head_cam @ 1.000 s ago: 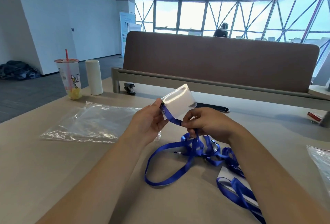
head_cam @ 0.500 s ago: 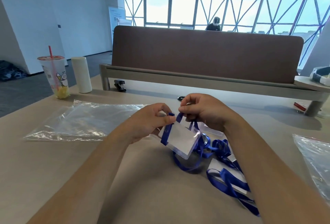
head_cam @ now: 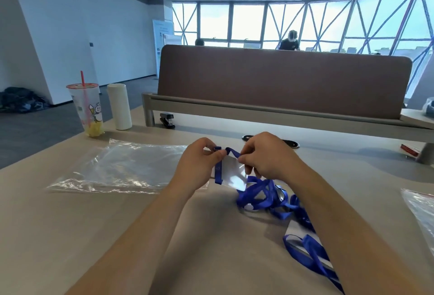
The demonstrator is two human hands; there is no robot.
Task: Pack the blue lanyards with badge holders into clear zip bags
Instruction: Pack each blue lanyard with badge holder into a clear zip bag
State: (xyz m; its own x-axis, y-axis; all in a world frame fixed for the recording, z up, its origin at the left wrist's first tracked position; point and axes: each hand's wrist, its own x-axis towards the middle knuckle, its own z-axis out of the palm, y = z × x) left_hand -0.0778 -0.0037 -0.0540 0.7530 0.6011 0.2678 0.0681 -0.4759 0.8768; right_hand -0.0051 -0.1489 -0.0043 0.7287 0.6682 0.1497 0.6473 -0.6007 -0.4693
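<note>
Table (head_cam: 70, 236): it carried everything, and only the lanyard in work had moved on it
Clear zip bags (head_cam: 117, 167): the flat pile lay left of the hands, untouched as before; one more bag (head_cam: 420, 210) lay at the right edge
Lanyard pile (head_cam: 265, 197): tangled, just under the right wrist, not yet packed
Left hand (head_cam: 199, 167): it pinched the strap at the holder's top left corner
Right hand (head_cam: 265, 157): it pinched the same strap at the holder's top right
Badge holder (head_cam: 231, 174): a second earlier it was raised; now it hung low between the hands, near the table
Strap (head_cam: 231, 151): the long open loop was gone from the table, and only a short piece bridged the two hands
Meaning: probably the strap was being gathered for a bag; no bag was opened yet
</note>
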